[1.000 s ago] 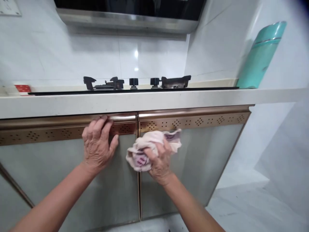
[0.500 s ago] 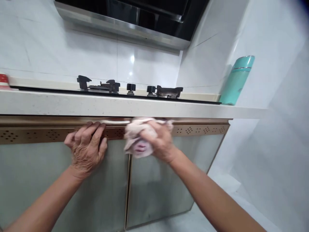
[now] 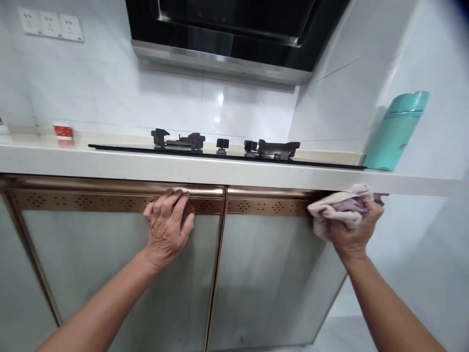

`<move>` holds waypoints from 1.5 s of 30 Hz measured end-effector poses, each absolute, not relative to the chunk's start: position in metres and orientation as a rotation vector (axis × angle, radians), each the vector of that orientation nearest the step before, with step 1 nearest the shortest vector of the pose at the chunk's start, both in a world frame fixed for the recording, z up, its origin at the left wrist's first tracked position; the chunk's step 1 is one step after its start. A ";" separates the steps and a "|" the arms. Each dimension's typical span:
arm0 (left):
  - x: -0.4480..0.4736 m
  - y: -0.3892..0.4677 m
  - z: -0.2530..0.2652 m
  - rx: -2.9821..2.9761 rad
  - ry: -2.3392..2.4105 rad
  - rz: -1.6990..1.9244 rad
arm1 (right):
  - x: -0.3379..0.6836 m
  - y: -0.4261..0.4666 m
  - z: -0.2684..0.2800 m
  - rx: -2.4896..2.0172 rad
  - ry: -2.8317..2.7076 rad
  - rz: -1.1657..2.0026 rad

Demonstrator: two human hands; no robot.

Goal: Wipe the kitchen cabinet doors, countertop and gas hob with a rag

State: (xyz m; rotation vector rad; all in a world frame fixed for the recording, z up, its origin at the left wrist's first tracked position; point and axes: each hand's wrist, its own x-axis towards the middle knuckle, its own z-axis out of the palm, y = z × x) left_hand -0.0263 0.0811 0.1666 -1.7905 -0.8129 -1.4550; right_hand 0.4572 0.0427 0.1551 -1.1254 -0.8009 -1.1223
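My left hand [image 3: 166, 225] rests on the bronze rail [image 3: 110, 190] along the top of the left cabinet door [image 3: 110, 254]. Its fingertips lean over the rail's rounded upper edge, thumb apart, holding nothing loose. At the far right end of the right cabinet door [image 3: 267, 264], my right hand [image 3: 353, 239] is closed on a crumpled pale pink cloth [image 3: 335, 210] with a purple patch. The cloth is pressed against that door's bronze rail and hides part of it. Both doors are closed and have frosted panels.
Above the doors juts a white countertop [image 3: 176, 166] with a black gas hob [image 3: 234, 155]. A turquoise flask-like container [image 3: 395, 132] stands at the right end. A small red and white box [image 3: 63, 134] sits at the left. Overhead is a black range hood [image 3: 227, 29].
My right hand has carried the cloth rightward along the rail, from the middle gap to the right door's far end. My left hand stays on the left rail. The view has shifted left.
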 end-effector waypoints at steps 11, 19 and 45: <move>-0.036 0.021 0.147 -1.897 -0.662 -1.876 | 0.138 0.058 0.178 -0.691 -1.660 -1.116; -0.099 0.018 0.126 -1.843 -1.029 -2.158 | 0.021 0.078 0.195 -0.497 -1.934 -1.197; -0.160 0.009 0.131 -0.882 -0.888 -3.274 | -0.110 0.099 0.232 -0.027 -2.595 -1.095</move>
